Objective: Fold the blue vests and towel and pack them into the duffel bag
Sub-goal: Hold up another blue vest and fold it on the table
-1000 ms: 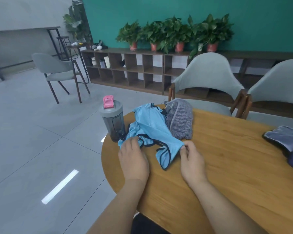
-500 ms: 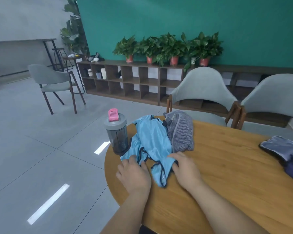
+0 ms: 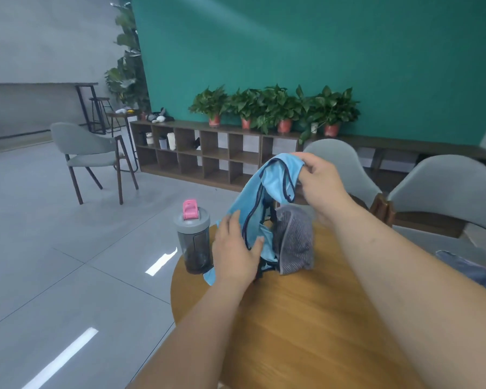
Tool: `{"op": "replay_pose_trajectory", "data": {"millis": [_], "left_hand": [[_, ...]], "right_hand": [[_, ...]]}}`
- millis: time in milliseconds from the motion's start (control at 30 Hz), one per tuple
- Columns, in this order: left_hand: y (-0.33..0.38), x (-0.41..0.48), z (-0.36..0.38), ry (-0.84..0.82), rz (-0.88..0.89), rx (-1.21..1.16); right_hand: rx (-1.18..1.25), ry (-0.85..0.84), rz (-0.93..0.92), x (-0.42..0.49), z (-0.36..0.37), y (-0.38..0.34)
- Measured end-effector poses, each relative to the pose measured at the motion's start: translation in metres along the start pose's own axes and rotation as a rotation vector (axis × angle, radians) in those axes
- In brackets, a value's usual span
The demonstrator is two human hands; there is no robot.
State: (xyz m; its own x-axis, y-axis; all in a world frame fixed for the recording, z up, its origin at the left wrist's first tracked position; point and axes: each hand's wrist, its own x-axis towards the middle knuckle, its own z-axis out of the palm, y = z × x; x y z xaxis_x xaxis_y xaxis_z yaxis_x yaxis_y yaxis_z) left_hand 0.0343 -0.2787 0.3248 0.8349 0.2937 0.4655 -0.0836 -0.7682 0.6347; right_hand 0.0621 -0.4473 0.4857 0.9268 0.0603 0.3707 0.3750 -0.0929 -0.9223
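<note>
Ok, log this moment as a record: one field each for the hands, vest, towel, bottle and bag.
right hand: pinches the vest's top end, high above the table
left hand: grips the vest lower down
vest: unfolded, hanging between the hands, lower end down at the table
towel: bunched on the table, right beside the vest
bottle: upright at the table's left edge
bag: on the table at the right edge of view, blurred; open or closed unclear
</note>
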Motion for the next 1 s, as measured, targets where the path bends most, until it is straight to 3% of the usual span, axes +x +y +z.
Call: {"op": "replay_pose_trajectory", "data": {"millis": [167, 467, 633, 733, 867, 1000], "left_hand": [[0.026, 0.022, -0.022, 0.087, -0.043, 0.13], [0.073, 0.056, -0.076, 0.151, -0.046, -0.129], [0.133, 0.072, -0.116, 0.249, -0.055, -0.392], [0.179, 0.075, -0.131, 0.175, -0.096, -0.724], [0.228, 0.061, -0.138, -0.047, -0.146, -1.123], [0.257, 0.043, -0.125, -0.234, -0.119, -1.295]], "right_hand": [[0.09, 0.114, -0.043, 0.008, -0.028, -0.026], [0.184, 0.535, -0.019, -0.001, -0.119, -0.037], [0.121, 0.663, -0.134, -0.016, -0.158, -0.061], [0.112, 0.707, -0.197, -0.025, -0.177, -0.08], [0.091, 0.7, -0.219, -0.037, -0.196, -0.095], [0.141, 0.697, -0.201, -0.058, -0.199, -0.111]]}}
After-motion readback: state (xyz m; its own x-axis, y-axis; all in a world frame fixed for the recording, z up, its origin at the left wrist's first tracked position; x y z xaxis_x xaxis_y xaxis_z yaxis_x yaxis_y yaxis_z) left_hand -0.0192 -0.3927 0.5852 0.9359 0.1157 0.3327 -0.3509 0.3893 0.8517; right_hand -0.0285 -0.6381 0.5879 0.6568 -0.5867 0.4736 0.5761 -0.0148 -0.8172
